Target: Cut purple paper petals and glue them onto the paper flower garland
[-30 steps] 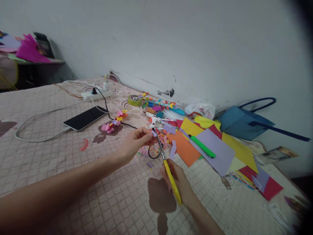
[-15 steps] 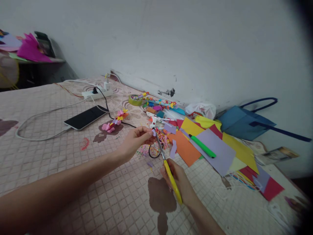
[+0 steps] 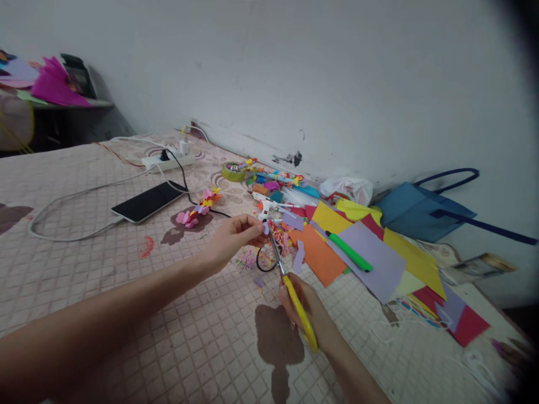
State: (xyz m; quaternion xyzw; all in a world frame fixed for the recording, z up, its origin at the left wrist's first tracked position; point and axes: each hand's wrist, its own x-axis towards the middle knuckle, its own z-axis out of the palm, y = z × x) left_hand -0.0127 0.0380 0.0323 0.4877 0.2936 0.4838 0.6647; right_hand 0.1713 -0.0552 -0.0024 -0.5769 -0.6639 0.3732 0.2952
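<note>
Between the thumb and fingers of my left hand (image 3: 242, 233) is a small piece of purple paper (image 3: 266, 227). My right hand (image 3: 305, 306) is closed round the yellow handles of a pair of scissors (image 3: 297, 300), whose metal blades point away from me and reach the purple paper. Small coloured paper scraps (image 3: 280, 238) lie just beyond the blades, beside a black cable loop (image 3: 266, 264). A white glue gun (image 3: 266, 207) rests behind my left fingertips. One purple paper strip (image 3: 298, 257) lies right of the blades.
Coloured paper sheets (image 3: 370, 258) spread to the right with a green marker (image 3: 350, 252) on top. A blue bag (image 3: 421, 210) leans by the wall. At left are a phone (image 3: 149, 202) on its cable, a power strip (image 3: 168, 163) and paper flowers (image 3: 197, 210). Tape (image 3: 233, 171) stands behind.
The scissors' handles and my right hand have shifted very slightly to the right. My left hand holds the purple paper in nearly the same place.
</note>
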